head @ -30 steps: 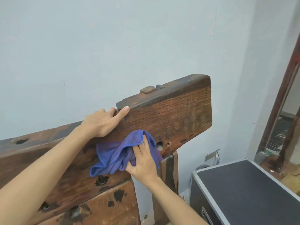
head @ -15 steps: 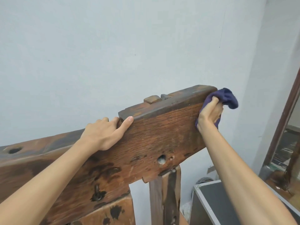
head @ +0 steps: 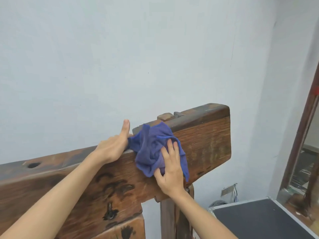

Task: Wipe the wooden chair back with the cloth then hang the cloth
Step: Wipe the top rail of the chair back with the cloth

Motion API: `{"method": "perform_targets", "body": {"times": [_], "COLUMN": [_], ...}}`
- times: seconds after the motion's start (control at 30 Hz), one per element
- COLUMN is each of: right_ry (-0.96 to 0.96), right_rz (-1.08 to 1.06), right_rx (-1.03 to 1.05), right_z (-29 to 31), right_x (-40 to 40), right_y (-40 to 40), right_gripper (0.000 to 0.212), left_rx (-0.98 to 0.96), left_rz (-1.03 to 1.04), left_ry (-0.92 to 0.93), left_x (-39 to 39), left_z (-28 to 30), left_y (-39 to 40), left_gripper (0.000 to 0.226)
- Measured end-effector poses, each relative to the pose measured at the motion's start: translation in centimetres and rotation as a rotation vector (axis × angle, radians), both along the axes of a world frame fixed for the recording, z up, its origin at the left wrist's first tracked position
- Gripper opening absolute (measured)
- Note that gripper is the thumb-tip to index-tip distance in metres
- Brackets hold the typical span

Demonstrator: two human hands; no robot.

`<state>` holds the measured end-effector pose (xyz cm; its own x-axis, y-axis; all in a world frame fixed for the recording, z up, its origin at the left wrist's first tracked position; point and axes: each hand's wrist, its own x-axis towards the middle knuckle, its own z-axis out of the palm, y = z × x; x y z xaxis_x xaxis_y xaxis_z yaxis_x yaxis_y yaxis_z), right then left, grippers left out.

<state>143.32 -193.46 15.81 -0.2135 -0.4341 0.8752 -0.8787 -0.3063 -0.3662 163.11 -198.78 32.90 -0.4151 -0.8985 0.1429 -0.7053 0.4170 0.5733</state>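
— Cloth (head: pixel 151 149): where? 
— Draped over the chair back (head: pixel 203 145)'s top edge, right hand (head: pixel 170 171) flat, fingers spread, pressing it.
— Left hand (head: pixel 114 147)?
— Beside the cloth, open, resting on that edge.

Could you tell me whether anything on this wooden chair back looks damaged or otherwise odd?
Yes. The chair back looks worn: dark blotchy stains mark its front face, and an open round hole sits in the top edge at far left. The cloth itself looks fine.
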Motion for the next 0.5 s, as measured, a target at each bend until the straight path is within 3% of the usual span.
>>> {"method": "perform_targets", "body": {"times": [0.03,0.1,0.17,0.27,0.33,0.4,0.5], "right_ry": [-0.112,-0.515,-0.961,-1.229,-1.183,-1.027,-0.535], "right_rz": [-0.056,-0.2,-0.274,-0.295,-0.228,-0.245,-0.391], "right_rx": [0.016,0.033,-0.044,-0.183,-0.203,-0.092,0.356], "right_z": [-1.1,-2.4,-1.1,4.7,9.5,14.7,21.0], "right_x": [-1.8,-5.6,-9.7,-15.9,-19.5,-21.1,-21.6], "right_y": [0.1,0.2,0.8,0.9,0.8,1.2,1.5], "right_gripper": [0.073,0.066,0.073,0.052,0.049,0.054,0.054], "left_rx": [-0.037,-0.153,-0.181,-0.159,-0.136,-0.128,-0.18], "left_rz": [-0.018,-0.037,-0.018,-0.019,-0.02,-0.021,-0.019], "left_ry": [-0.069,-0.241,-0.245,-0.187,-0.152,-0.088,-0.085], "left_x": [-0.2,-0.7,-1.2,-1.3,-1.3,-1.3,-1.3], "left_z": [-0.1,-0.6,-1.1,-1.0,-1.0,-1.3,-1.3], "left_y": [0.2,0.4,0.3,-0.2,-0.6,-1.1,-1.0], "left_gripper": [0.106,0.086,0.078,0.079,0.074,0.059,0.036]}}
